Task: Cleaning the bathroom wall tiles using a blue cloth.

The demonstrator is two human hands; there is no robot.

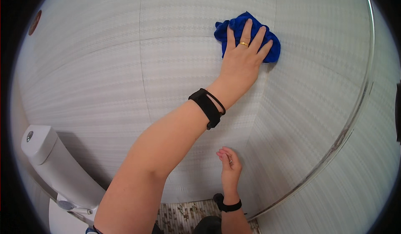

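Note:
High on the tiled wall, a crumpled blue cloth (271,52) lies flattened near the corner. My left hand (242,60) is spread over it, palm down, pressing it against the tiles. Its fingers are apart, with a gold ring on one and a black band around the wrist. Lower down, my right hand (230,165) hangs near the bottom of the corner, away from the cloth. The fingers there are loosely bent, with nothing visible in them. A black band also circles that wrist.
A white toilet (62,163) with a tall tank stands at the left, a grey sprayer (65,204) beside it. Patterned mosaic floor (184,213) shows at the bottom. A metal edge strip (359,102) curves down the right side. A round reddish sticker (35,22) marks the far left wall.

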